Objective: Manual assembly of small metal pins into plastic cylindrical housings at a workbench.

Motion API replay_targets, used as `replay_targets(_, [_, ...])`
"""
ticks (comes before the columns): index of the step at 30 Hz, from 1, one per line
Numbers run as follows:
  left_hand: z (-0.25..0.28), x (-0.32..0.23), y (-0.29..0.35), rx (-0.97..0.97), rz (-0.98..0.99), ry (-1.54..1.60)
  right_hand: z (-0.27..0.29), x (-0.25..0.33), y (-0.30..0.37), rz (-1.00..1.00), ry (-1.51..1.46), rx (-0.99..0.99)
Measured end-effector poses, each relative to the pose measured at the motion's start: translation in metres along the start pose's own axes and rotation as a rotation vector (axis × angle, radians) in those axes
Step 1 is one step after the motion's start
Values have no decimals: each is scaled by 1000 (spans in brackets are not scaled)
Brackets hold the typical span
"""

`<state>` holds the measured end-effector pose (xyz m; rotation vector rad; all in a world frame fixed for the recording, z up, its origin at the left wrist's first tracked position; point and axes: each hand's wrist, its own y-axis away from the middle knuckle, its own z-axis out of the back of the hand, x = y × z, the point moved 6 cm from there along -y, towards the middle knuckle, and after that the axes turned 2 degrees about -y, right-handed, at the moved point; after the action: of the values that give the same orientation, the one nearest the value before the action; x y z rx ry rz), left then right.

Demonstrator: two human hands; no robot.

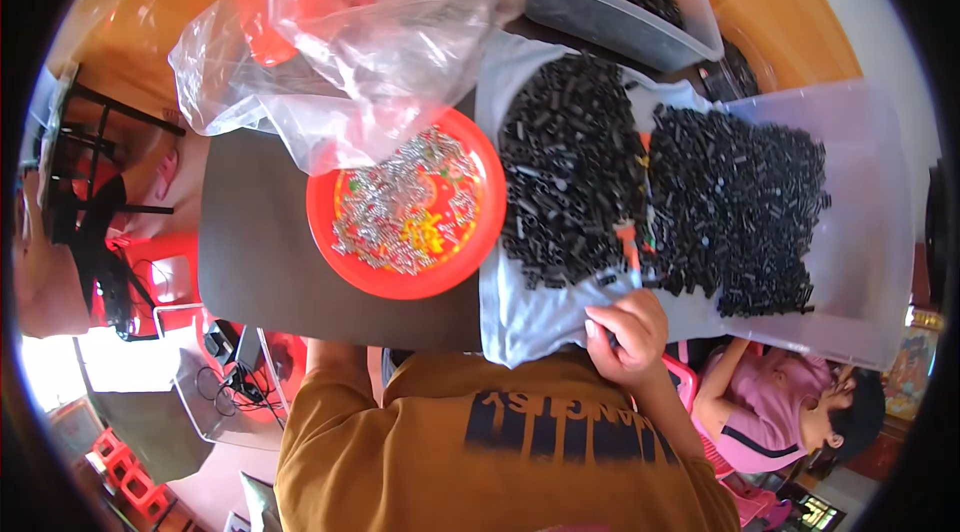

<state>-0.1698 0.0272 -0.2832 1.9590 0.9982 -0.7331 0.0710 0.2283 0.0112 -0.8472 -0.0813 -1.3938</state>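
Note:
My right hand (628, 337) is at the near edge of a light blue cloth (520, 317), its fingers curled in. A small dark bit shows at the thumb, too small to name. Just beyond the fingers, a slim piece with an orange end (627, 240) lies against a heap of short black tube-like parts (570, 172). My left forearm (337, 360) runs down to the table's near edge; the left hand is hidden. Left of the heap is a red bowl (318, 222) of small silvery metal pieces, with a yellow cluster (424, 232) among them.
A second black heap (750, 212) spreads from the cloth into a translucent bin (870, 222) at right. Behind stands another bin (640, 40) of black parts. Clear plastic bags (390, 52) overhang the bowl. A person in pink (765, 402) sits at right; the dark table (260, 242) extends left.

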Motion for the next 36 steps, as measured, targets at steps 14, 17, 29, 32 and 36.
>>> replay_targets(14, [76,30,-21,-218,-28,138,-10,0,4,-123,186,155])
replay_targets(17, [79,37,-23,-230,-19,129,-11,-1,3,-147,200,165])
replay_targets(29, [75,54,-16,-270,10,46,-10,-3,3,-164,200,180])
replay_targets(32, [74,55,-17,-277,6,17,-10,-4,3,-152,192,177])
replay_targets(36, [73,55,-16,-290,2,-21,-10,-4,4,-143,175,184])
